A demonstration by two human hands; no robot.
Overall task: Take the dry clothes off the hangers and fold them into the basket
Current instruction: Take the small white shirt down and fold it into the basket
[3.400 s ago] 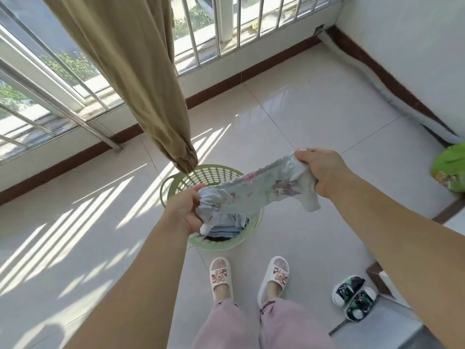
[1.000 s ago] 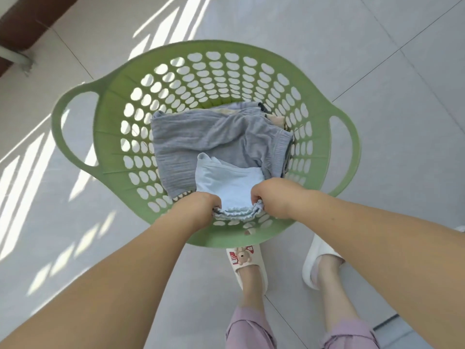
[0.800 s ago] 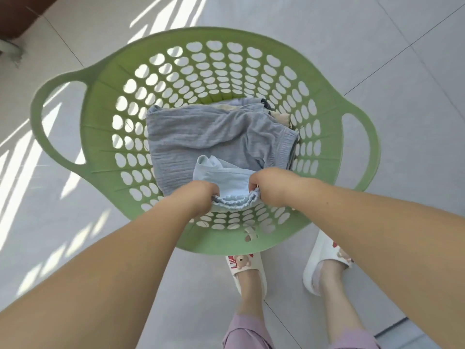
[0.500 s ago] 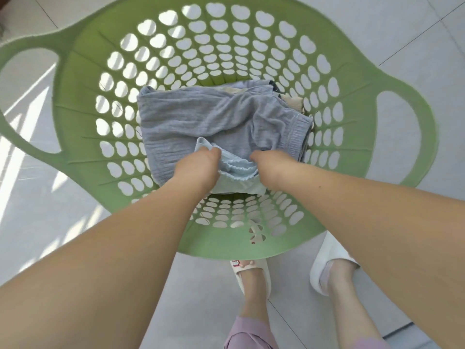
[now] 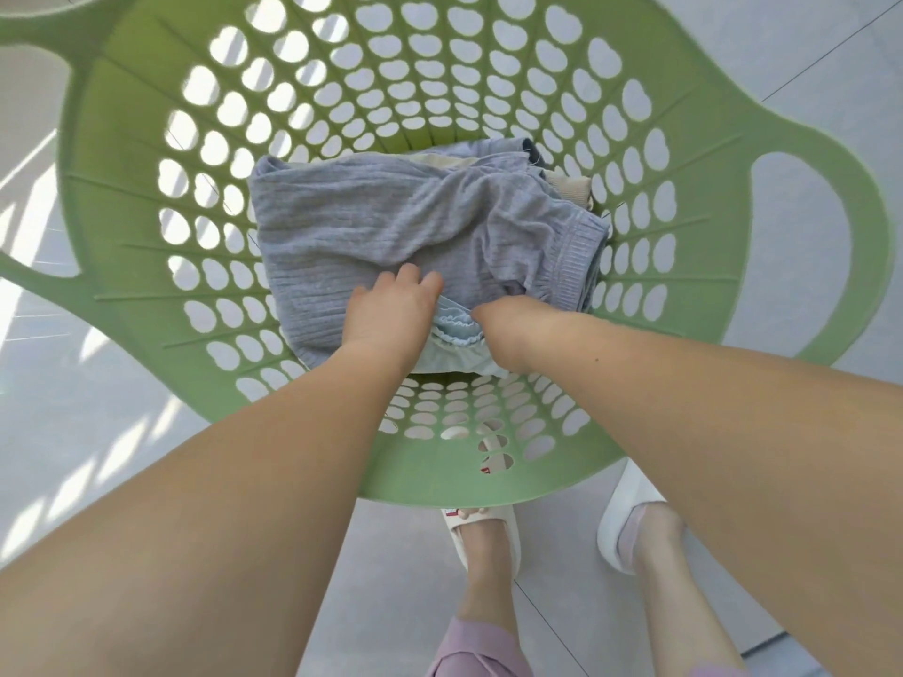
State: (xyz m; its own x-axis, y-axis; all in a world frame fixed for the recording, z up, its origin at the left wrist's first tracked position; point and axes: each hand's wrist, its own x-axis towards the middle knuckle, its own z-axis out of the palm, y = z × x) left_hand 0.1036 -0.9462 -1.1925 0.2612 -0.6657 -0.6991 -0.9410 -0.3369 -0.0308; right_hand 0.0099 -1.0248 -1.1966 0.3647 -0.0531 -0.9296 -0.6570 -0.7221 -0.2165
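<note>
Two white slippers [image 5: 488, 535] stood on the pale grey tiled floor [image 5: 830, 80], the left one bearing a red mark, with pink trouser legs [image 5: 476, 649] above them and sunlight stripes [image 5: 53, 491] at the left.

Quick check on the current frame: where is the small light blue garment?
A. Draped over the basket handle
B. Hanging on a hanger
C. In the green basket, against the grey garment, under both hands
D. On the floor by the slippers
C: the light blue garment lies inside the green basket at the near edge of the grey garment, with the left hand and right hand on it.
</note>
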